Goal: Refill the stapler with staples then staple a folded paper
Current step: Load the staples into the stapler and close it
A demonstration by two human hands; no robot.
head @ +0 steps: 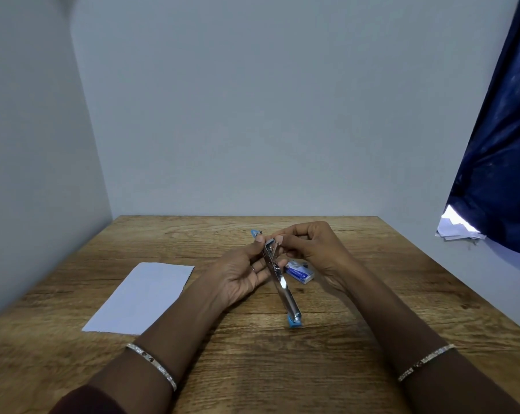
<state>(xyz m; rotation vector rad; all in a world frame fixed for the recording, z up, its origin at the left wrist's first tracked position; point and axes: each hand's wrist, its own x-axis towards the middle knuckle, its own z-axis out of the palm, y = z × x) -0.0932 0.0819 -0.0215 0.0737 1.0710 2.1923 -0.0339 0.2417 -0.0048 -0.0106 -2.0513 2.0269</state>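
A blue and silver stapler (284, 291) is swung wide open above the wooden table (282, 369). My left hand (243, 273) grips it near the hinge, thumb on top. The metal staple channel runs toward me and ends in a blue tip. My right hand (309, 246) pinches something small at the stapler's far end; I cannot make out whether it is a strip of staples. A blue staple box (300, 272) lies on the table under my right hand. A white folded paper (142, 297) lies flat to the left.
Grey walls close the table at the back and the left. A dark blue curtain (497, 144) hangs at the right, with light showing at its lower edge. Each wrist wears a bracelet.
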